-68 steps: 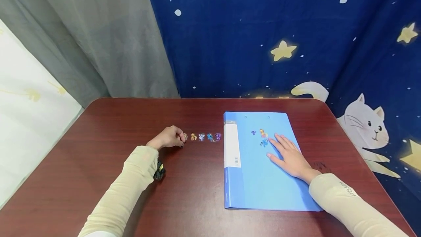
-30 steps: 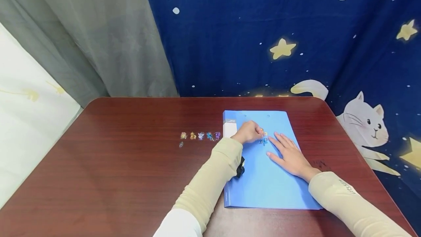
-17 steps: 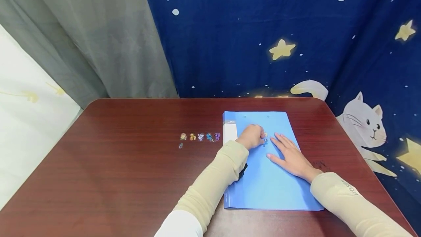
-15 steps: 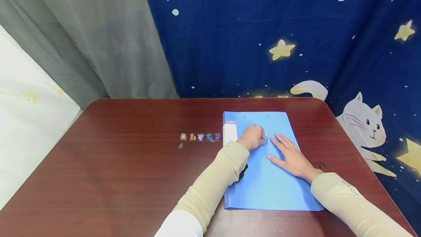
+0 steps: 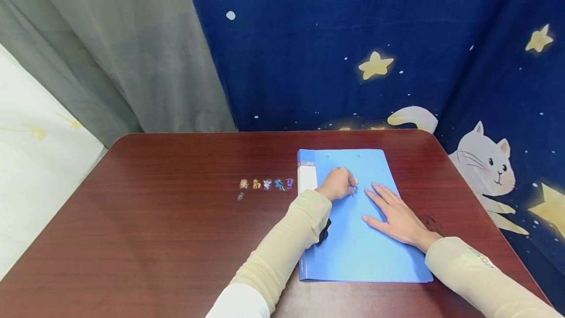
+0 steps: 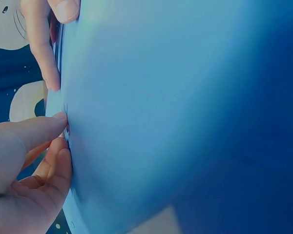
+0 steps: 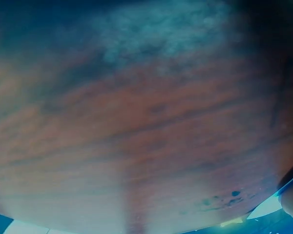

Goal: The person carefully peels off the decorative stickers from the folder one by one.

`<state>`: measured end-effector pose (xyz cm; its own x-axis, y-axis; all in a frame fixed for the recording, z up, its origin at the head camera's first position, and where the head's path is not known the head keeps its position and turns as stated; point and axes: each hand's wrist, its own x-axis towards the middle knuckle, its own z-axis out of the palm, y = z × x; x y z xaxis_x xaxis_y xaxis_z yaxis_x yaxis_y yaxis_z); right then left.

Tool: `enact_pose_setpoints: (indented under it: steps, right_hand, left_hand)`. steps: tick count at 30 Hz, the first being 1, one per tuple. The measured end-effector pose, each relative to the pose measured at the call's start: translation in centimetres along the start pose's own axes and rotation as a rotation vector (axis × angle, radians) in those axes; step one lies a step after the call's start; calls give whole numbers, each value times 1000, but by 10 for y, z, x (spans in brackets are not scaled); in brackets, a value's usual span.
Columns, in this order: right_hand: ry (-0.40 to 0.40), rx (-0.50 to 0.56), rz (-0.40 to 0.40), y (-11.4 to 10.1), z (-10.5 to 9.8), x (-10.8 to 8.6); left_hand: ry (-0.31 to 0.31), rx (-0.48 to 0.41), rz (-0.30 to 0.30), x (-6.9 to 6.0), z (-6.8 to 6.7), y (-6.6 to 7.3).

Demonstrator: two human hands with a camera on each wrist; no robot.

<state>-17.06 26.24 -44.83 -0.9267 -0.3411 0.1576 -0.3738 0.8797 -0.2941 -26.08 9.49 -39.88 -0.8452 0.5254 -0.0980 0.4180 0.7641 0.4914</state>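
On blue folder (image 5: 366,259); blue sticker (image 5: 355,190) touched by left hand (image 5: 337,183), curled narrow, pinch cannot be told; right hand (image 5: 399,221) laid flat, spread, at its four o'clock; sticker row (image 5: 267,184) at nine o'clock.

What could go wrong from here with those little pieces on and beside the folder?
The left hand is at the small blue piece, with a yellow piece close by, so it might nudge both. The right hand rests on the folder; if it shifted, the folder could slide. The purple piece on the table lies close to the folder's edge and might then get bumped.
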Motion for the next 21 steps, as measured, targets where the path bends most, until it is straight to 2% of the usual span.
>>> enact_pose_setpoints:
  steps: [8, 13, 17, 21]
  right_hand:
    - [22, -18, -6, 0, 4, 1]
    - [7, -6, 4, 0, 5, 0]
    - [-7, -10, 12, 1, 4, 0]
    - [-9, -13, 16, 1, 4, 0]
  left_hand:
    - [-14, 36, 41, 0, -1, 1]
    - [-27, 47, 69, 1, -1, 1]
    - [-24, 8, 73, 2, 0, 0]
    - [-26, -47, 51, 3, 1, -1]
